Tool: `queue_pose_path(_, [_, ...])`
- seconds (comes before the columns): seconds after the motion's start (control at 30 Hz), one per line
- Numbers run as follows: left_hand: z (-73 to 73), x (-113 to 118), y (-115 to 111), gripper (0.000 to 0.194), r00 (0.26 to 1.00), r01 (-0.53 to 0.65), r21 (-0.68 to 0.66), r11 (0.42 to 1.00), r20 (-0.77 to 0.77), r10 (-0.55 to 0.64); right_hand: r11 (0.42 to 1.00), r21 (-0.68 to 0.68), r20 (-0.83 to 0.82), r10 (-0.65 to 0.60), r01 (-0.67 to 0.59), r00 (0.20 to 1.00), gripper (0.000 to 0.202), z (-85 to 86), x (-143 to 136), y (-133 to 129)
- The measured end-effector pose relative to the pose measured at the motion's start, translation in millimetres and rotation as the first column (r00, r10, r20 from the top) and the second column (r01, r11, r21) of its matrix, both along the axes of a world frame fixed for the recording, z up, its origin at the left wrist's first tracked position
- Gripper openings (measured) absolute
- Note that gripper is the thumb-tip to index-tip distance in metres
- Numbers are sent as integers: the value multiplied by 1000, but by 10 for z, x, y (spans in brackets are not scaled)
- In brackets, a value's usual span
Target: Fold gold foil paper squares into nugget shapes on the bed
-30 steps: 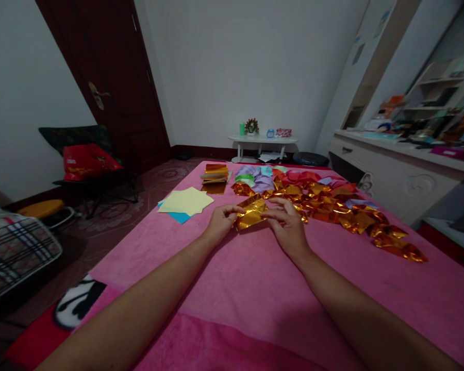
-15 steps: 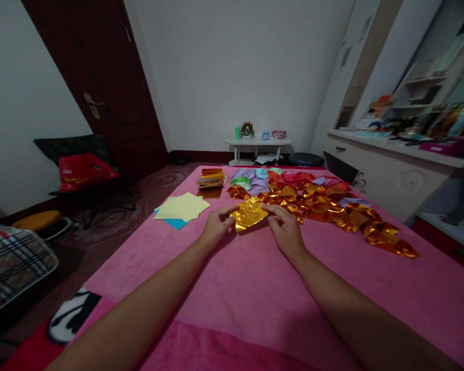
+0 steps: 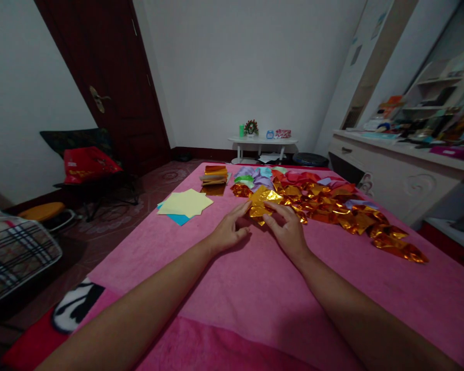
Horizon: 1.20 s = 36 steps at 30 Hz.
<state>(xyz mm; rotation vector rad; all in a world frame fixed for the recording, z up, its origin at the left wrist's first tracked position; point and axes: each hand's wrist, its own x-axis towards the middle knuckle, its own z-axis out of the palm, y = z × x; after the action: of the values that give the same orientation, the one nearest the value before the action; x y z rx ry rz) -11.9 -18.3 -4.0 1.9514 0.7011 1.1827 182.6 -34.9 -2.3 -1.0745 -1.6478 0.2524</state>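
Note:
A crinkled sheet of gold foil paper point(image 3: 260, 202) is held just above the pink cloth point(image 3: 239, 288). My right hand point(image 3: 290, 229) grips its right side, thumb at the lower edge and fingers along the top. My left hand point(image 3: 230, 229) reaches the foil's left edge with its fingertips, while its thumb stands apart below; it is open. Behind and to the right lie several folded gold foil pieces point(image 3: 350, 219), overlapping one another. Part of the foil's right side is hidden by my right fingers.
Yellow paper squares point(image 3: 187, 202) lie over blue paper point(image 3: 180, 219) at the left. Behind them is a stack of gold foil sheets point(image 3: 214, 180). Purple folded papers point(image 3: 261, 180) and red ones point(image 3: 301, 178) lie at the far edge. A white dresser point(image 3: 402, 159) stands at right.
The foil has shifted up and tilted between my hands. My left thumb has come off it, and my right thumb now presses its lower edge. The view has turned slightly left.

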Motion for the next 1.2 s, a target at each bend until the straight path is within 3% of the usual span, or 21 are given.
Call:
queue_pose_path(0.07, [12, 12, -18, 76, 999, 32, 58, 998, -28, -31, 997, -48, -77, 48, -52, 996, 35, 4, -29, -1])
queue_pose_path(0.17, [32, 26, -42, 78, 994, 99, 72, 993, -57, -95, 975, -146, -317, 115, -168, 942, 37, -4, -54, 6])
queue_pose_path(0.27, [58, 25, -62, 60, 992, 122, -3, 992, -14, -123, 959, -182, -524, 95, -219, 847, 29, -22, -38, 23])
queue_pose_path(0.33, [72, 12, -67, 46, 991, 89, -120, 989, 108, -77, 941, -225, -612, 65, -253, 788, 18, -24, -12, 31])
queue_pose_path(0.47, [91, -6, -69, 46, 939, 65, -347, 936, 339, 61, 858, -313, -664, 108, -406, 740, 6, 32, 14, 4])
queue_pose_path(0.57, [107, 19, -92, 51, 932, 113, -335, 935, 362, 17, 760, -384, -668, 164, -524, 726, 6, 94, 1, -43])
queue_pose_path(0.63, [110, 50, -114, 58, 939, 159, -348, 924, 342, -32, 732, -392, -688, 169, -557, 706, 5, 114, -2, -59])
queue_pose_path(0.77, [86, 98, -127, 61, 955, 92, -438, 894, 292, 45, 787, -353, -683, 152, -506, 714, 8, 97, 33, -21])
queue_pose_path(0.9, [44, 107, -89, 59, 906, 64, -429, 901, 404, 128, 844, -273, -711, 146, -461, 688, 25, 74, 63, 28])
queue_pose_path(1.07, [-1, 108, -42, 45, 864, -40, -466, 884, 429, 265, 812, -271, -727, 180, -518, 662, 36, 63, 9, -14])
queue_pose_path(1.2, [-29, 113, -15, 47, 870, -39, -486, 873, 412, 269, 820, -270, -680, 208, -504, 703, 39, 38, -30, -27])
